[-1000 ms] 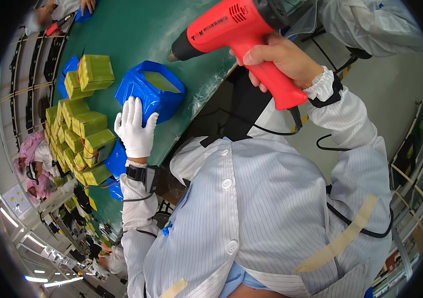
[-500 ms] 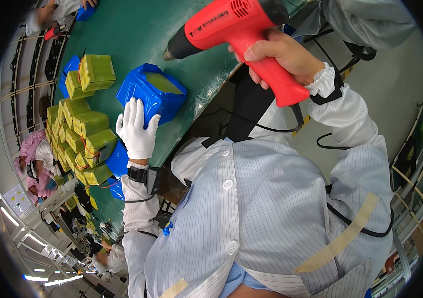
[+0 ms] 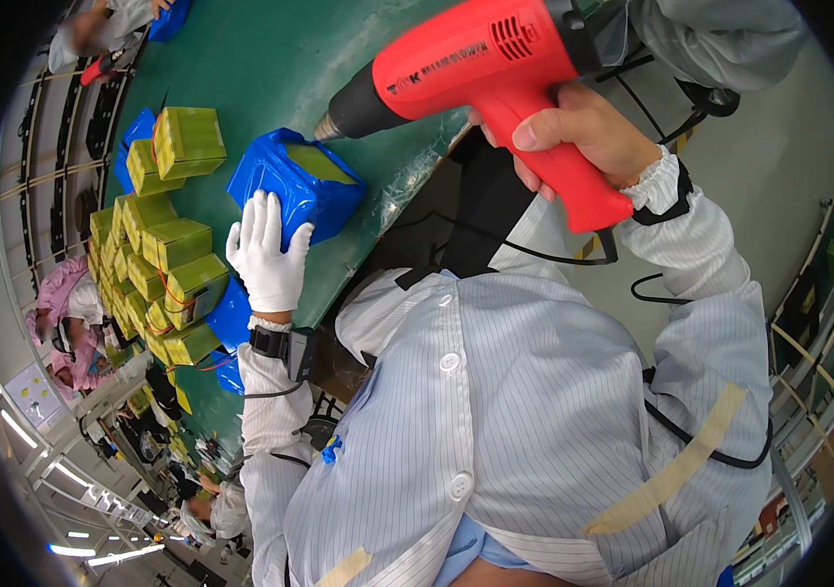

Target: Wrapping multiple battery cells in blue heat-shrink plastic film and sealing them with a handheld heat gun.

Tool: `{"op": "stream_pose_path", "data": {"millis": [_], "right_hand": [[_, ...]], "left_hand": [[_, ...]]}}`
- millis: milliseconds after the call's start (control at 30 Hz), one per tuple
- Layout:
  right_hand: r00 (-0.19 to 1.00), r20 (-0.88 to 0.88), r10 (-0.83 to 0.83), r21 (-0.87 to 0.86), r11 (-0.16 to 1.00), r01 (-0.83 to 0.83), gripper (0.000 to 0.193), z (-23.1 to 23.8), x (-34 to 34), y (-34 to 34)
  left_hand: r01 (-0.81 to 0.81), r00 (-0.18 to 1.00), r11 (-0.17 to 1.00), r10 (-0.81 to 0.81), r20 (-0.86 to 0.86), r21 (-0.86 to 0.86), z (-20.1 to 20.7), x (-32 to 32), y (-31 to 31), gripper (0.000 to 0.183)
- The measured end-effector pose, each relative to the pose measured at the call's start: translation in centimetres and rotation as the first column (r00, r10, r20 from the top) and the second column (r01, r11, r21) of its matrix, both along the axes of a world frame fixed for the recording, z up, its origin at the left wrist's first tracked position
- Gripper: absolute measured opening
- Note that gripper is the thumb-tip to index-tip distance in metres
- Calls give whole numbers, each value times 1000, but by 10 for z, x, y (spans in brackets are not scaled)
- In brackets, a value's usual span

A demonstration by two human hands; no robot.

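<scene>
My right hand (image 3: 583, 132) is wrapped round the handle of a red heat gun (image 3: 480, 64) with a black front and a metal nozzle. The nozzle points left and down at a block in blue plastic film (image 3: 285, 220), its tip close to the upper edge. Yellow-green shows through the film's opening on the block's end. My left hand (image 3: 270, 254), in a white glove, lies flat against the near left side of the film, fingers stretched out.
Several yellow-green wrapped blocks (image 3: 177, 245) with thin red wires are piled left on the green table (image 3: 250, 73). Blue film pieces (image 3: 231, 313) lie beside them. The gun's black cord (image 3: 534, 256) hangs by my lap. Other people are at the far left and upper left.
The heat gun and my right hand have moved a little right and down, with the nozzle tip slightly lower. My left hand stays on the film, and the block has barely shifted.
</scene>
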State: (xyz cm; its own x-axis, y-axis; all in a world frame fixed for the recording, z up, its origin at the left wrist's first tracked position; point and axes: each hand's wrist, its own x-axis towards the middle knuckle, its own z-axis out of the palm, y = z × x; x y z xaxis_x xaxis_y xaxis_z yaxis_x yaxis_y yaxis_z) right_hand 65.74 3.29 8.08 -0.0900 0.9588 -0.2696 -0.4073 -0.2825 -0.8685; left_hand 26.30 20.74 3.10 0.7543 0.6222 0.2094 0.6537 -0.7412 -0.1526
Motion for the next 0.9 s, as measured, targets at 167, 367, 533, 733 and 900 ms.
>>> {"op": "stream_pose_path", "data": {"millis": [167,367,533,733,900], "right_hand": [[999,-40,-20,9,1000,20,45,4,-3,-10],[999,-37,-29,30,999,31,49,7,-2,-20],[999,-12,-38,17,999,38,50,5,1,-32],[994,21,-107,-31,994,108,65,2,-2,-46],[987,28,-156,-89,984,158,55,6,-1,-64]], "left_hand": [[5,1000,1000,-5,4,9,-1,0,1,64],[10,1000,1000,-10,7,24,-2,-2,1,64],[39,998,999,-39,-45,7,10,1,6,59],[240,968,967,-245,-54,-83,36,5,41,34],[380,915,904,-398,-60,-197,59,18,82,45]]}}
